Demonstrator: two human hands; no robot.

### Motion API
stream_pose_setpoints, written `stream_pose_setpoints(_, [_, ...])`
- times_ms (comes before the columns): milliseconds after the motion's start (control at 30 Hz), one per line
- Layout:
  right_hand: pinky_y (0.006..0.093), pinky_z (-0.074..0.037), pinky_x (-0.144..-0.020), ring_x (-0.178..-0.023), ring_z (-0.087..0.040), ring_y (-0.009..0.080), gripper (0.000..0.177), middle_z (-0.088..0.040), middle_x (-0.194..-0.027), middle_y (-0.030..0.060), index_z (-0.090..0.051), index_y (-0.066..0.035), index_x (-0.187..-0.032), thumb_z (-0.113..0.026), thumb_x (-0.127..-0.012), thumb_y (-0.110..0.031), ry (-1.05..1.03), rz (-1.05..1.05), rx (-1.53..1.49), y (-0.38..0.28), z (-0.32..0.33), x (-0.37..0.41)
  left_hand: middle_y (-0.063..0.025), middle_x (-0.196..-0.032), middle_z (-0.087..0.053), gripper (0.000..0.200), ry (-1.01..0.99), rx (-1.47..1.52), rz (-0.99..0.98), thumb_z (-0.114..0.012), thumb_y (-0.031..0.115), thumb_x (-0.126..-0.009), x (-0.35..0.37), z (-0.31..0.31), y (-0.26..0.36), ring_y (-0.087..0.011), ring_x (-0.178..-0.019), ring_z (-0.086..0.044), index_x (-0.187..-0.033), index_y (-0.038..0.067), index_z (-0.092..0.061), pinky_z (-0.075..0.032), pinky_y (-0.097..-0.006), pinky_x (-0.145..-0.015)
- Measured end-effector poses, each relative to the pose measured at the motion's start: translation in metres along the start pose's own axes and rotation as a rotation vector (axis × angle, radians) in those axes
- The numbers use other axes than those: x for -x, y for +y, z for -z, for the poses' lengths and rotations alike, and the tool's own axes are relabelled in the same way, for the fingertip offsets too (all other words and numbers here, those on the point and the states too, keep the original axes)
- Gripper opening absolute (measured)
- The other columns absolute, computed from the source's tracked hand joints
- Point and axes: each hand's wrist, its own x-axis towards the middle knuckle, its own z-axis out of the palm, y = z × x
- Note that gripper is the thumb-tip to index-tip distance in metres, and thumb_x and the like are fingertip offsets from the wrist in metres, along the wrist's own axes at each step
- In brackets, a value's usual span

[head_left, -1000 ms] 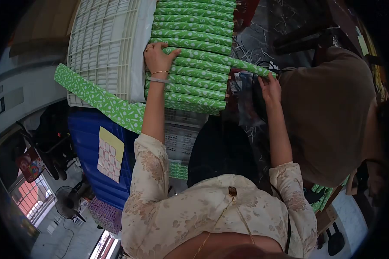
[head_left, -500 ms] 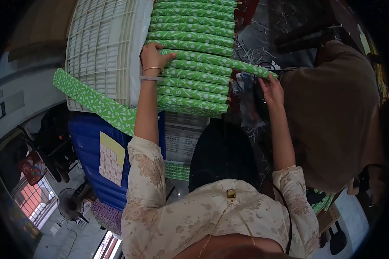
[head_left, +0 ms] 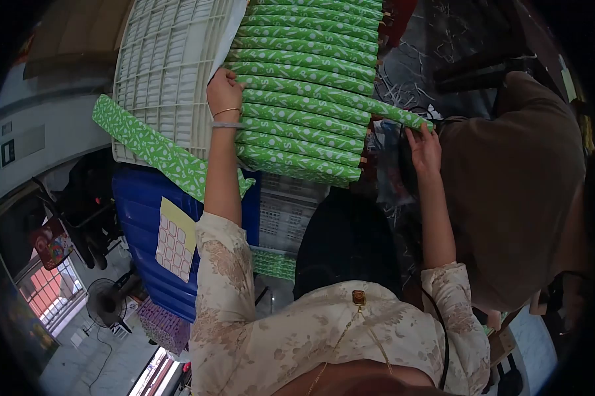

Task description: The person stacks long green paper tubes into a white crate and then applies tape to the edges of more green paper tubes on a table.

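Several green patterned rolls lie side by side on a stack beside a white plastic grid crate. My left hand is closed at the left ends of the rolls, near a white sheet; what its fingers hold is hidden. My right hand pinches the right end of one green roll that sticks out past the others. A flat green patterned strip slants across the crate's lower edge and passes under my left forearm.
A blue plastic crate carries a yellow label sheet at the lower left. Close by on the right is a person in brown clothing. A fan stands at the far lower left. Thin scraps lie beyond the rolls.
My left hand has drawn back slightly left on the rolls, its fingers now curled. The view has shifted a little, and more of the green strip's end shows beside my left forearm.
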Motion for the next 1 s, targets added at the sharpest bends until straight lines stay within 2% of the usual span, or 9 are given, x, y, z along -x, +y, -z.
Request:
stream_pose_setpoints(167, [0.042, -0.046, -0.09, -0.103, -0.051, 0.0246, 0.042, -0.047, -0.112, 0.0121, -0.033, -0.001, -0.122, -0.054, -0.087, -0.011, -0.012, 0.006, -0.013, 0.002, 0.003, -0.001, -0.0126, -0.07, -0.058, 0.019, 0.036, 0.04, -0.048, -0.067, 0.002, -0.067, 0.004, -0.012, -0.012, -0.0282, -0.067, -0.057, -0.082, 0.002, -0.057, -0.045, -0.0379, -0.061])
stream_pose_setpoints(333, [0.0427, -0.046, -0.091, -0.102, -0.052, 0.0247, 0.041, -0.048, -0.11, 0.0123, -0.033, 0.0, -0.121, -0.054, -0.087, -0.011, 0.012, -0.013, -0.009, -0.001, 0.0, -0.002, -0.0119, -0.075, -0.059, 0.013, 0.26, -0.031, -0.298, -0.065, 0.005, -0.072, 0.025, -0.015, 0.009, -0.0234, -0.067, -0.057, -0.083, 0.001, -0.059, -0.046, -0.0333, -0.062])
stream_pose_setpoints(467, [0.0408, -0.047, -0.089, -0.101, -0.053, 0.0245, 0.043, -0.049, -0.109, 0.0124, -0.033, 0.0, -0.121, -0.055, -0.087, -0.012, -0.003, -0.009, 0.017, 0.0, -0.01, 0.007, -0.0113, -0.076, -0.059, 0.013, 0.181, 0.041, -0.254, -0.065, 0.007, -0.072, 0.027, -0.023, 0.008, -0.0235, -0.067, -0.057, -0.084, 0.002, -0.06, -0.046, -0.0331, -0.063])
stream_pose_setpoints(600, [0.0356, -0.047, -0.083, -0.099, -0.053, 0.0218, 0.049, -0.049, -0.107, 0.01, -0.031, -0.001, -0.123, -0.058, -0.085, -0.017, -0.034, -0.065, 0.157, 0.014, -0.03, 0.019, -0.0104, -0.079, -0.059, 0.014, 0.162, 0.065, -0.174, -0.064, 0.007, -0.073, 0.023, -0.017, 0.005, -0.0228, -0.067, -0.057, -0.086, 0.003, -0.061, -0.046, -0.0321, -0.063])
stream_pose_setpoints(667, [0.0359, -0.044, -0.084, -0.096, -0.053, 0.0187, 0.036, -0.053, -0.102, 0.0057, -0.04, -0.003, -0.114, -0.058, -0.086, -0.016, -0.121, -0.052, 0.283, 0.021, -0.049, 0.03, -0.0104, -0.08, -0.059, 0.014, 0.189, 0.079, -0.19, -0.064, 0.007, -0.074, 0.024, -0.017, 0.008, -0.0227, -0.068, -0.057, -0.086, 0.003, -0.061, -0.047, -0.0318, -0.064])
stream_pose_setpoints(733, [0.0328, -0.038, -0.088, -0.102, -0.05, 0.0167, 0.043, -0.053, -0.107, 0.0046, -0.04, -0.004, -0.121, -0.057, -0.086, -0.021, -0.08, -0.087, 0.453, 0.029, -0.061, 0.035, -0.0106, -0.085, -0.058, 0.013, 0.174, 0.179, -0.264, -0.062, 0.006, -0.073, 0.029, -0.021, 0.017, -0.0278, -0.078, -0.056, -0.086, 0.004, -0.061, -0.045, -0.0353, -0.069])
stream_pose_setpoints(833, [0.026, -0.03, -0.095, -0.111, -0.044, 0.0142, 0.044, -0.048, -0.122, 0.0065, -0.044, -0.004, -0.126, -0.05, -0.09, -0.028, -0.319, -0.002, 0.761, 0.047, -0.064, 0.032, -0.0094, -0.088, -0.058, 0.011, 0.213, 0.024, -0.432, -0.062, 0.008, -0.075, 0.031, -0.027, 0.018, -0.0272, -0.084, -0.054, -0.086, 0.005, -0.062, -0.044, -0.0356, -0.077])
stream_pose_setpoints(933, [0.0279, -0.035, -0.09, -0.108, -0.046, 0.0163, 0.045, -0.05, -0.12, 0.0071, -0.049, -0.002, -0.118, -0.051, -0.088, -0.036, -0.41, -0.005, 0.688, 0.038, -0.066, 0.028, -0.0084, -0.089, -0.058, 0.011, 0.216, -0.007, -0.485, -0.062, 0.01, -0.075, 0.035, -0.031, 0.016, -0.0265, -0.086, -0.054, -0.085, 0.005, -0.063, -0.044, -0.0354, -0.078])
stream_pose_setpoints(1000, [0.029, -0.037, -0.087, -0.102, -0.049, 0.0178, 0.042, -0.051, -0.112, 0.0098, -0.054, -0.003, -0.113, -0.054, -0.087, -0.036, -0.303, -0.012, 0.753, 0.024, -0.068, 0.02, -0.008, -0.089, -0.058, 0.011, 0.219, -0.013, -0.508, -0.062, 0.01, -0.075, 0.035, -0.03, 0.015, -0.0263, -0.086, -0.054, -0.085, 0.005, -0.063, -0.044, -0.0351, -0.078])
